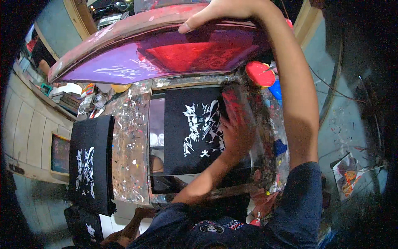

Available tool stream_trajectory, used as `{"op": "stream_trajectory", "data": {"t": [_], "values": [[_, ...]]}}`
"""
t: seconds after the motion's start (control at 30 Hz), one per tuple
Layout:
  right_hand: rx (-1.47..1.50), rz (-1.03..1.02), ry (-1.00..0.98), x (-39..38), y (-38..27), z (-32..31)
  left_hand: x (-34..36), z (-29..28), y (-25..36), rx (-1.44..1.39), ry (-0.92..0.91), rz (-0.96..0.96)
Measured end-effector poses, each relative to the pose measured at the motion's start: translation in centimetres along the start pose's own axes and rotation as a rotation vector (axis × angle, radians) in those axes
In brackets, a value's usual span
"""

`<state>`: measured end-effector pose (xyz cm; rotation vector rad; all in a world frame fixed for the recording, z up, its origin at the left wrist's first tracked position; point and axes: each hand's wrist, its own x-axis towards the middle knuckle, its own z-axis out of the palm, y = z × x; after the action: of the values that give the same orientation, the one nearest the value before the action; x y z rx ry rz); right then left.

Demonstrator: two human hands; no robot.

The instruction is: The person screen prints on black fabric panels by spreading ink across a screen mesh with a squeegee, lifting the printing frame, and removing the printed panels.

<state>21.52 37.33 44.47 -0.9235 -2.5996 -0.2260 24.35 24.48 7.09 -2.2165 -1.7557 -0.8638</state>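
My right hand point(226, 13) grips the far edge of a tilted screen-printing frame point(120, 25), thumb over its near side. Its purple mesh carries a broad red ink area. Below the raised frame lies a piece of black fabric point(176, 124) with a white cartoon-figure print, on a glossy dark board point(156, 143). My left hand point(238, 135) reaches across the fabric's right part, beside the print. Its fingers are smeared by motion and tinted red, so their grip is unclear. Beyond it, near my right forearm, stands a tub of red ink point(259, 74).
A paint-splattered table point(130, 145) surrounds the board. Black fabric pieces point(92, 133) with a similar white print hang or lie at its left. Blue paint point(280, 147) marks its right side. Cups and small containers point(99, 100) stand far left. A bare leg point(130, 226) shows below.
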Motion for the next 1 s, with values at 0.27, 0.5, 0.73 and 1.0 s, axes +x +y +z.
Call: {"op": "stream_trajectory", "data": {"t": [0.27, 0.5, 0.73, 1.0], "values": [[0.061, 0.116, -0.082, -5.6, -6.2, -0.9, -3.2, -11.5, 0.1, -0.891, -0.1, 0.166], [-0.142, -0.1, 0.261, -25.4, -12.5, 14.2, -12.5, -28.5, -13.4, 0.129, 0.02, -0.249], [0.219, 0.172, 0.076, -36.2, -19.2, 23.7, -25.0, -18.4, -17.6, -0.255, -0.07, -0.329], [0.213, 0.112, 0.017, -34.5, -17.1, 25.7, -27.1, -14.8, -18.8, -0.261, -0.103, -0.339]]}}
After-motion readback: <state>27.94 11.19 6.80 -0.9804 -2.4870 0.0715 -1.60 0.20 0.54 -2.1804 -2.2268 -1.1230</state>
